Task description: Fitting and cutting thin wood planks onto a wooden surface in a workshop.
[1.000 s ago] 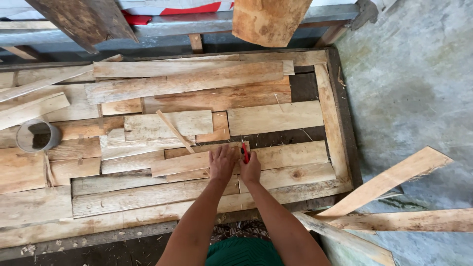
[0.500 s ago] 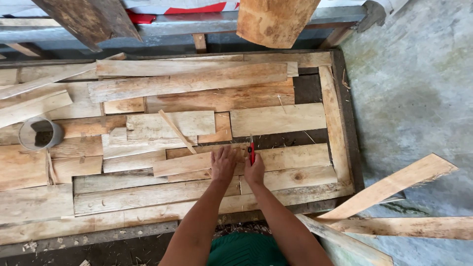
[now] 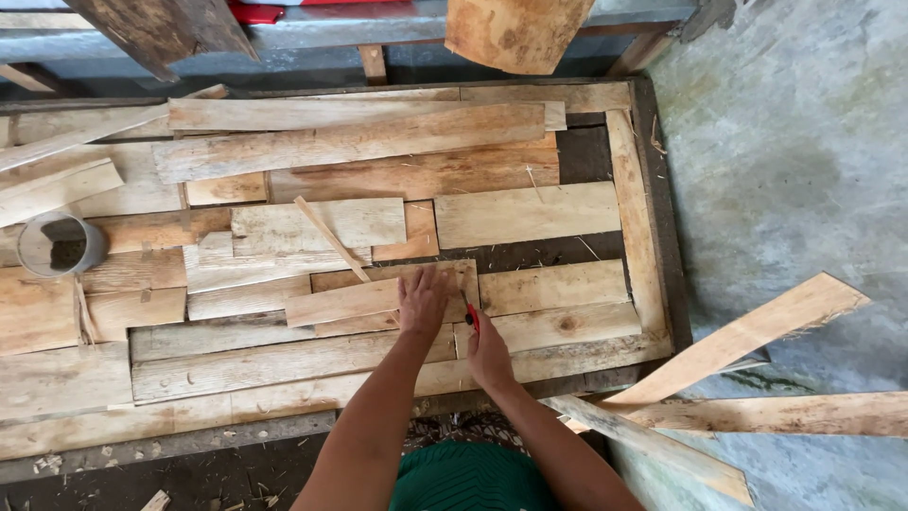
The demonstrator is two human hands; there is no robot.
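Soft, even daylight, faint shadows, sharp focus throughout.

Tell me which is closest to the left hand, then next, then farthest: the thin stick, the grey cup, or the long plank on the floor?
From the left hand:
1. Thin stick, just up-left on the boards.
2. Long plank, on the floor to the right.
3. Grey cup, far left.

A grey can (image 3: 59,246) stands beside loose planks (image 3: 747,333).
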